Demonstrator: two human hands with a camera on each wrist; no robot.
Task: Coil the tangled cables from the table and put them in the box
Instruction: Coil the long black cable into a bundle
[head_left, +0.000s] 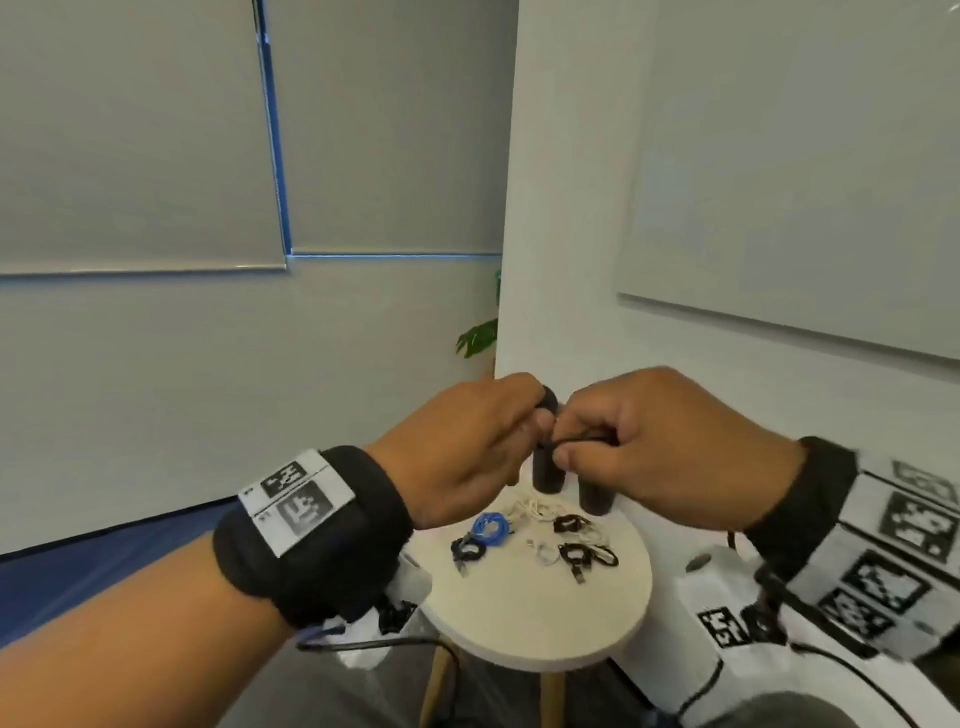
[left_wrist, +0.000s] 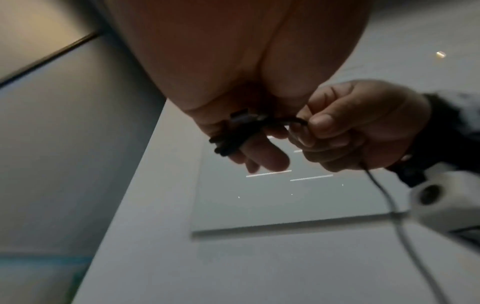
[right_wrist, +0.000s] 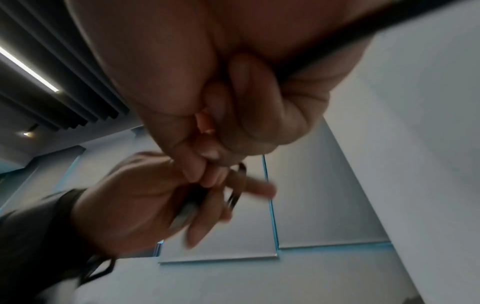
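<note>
Left hand (right_wrist: 135, 203) motion-blurred

The round table (head_left: 535, 613) has a smooth, matt cream top on pale wood legs (head_left: 436, 686). At its 12 o'clock edge lie rubbery cables (head_left: 535, 535): a glossy blue coil (head_left: 491, 527), matt black ones, thin white ones. Both wrists wear soft black cloth bands (head_left: 311, 540) bearing matt printed paper tags.

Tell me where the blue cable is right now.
In the head view, the blue cable lies coiled on the round table, toward its far left, below the left hand, a black coil just in front.
</note>
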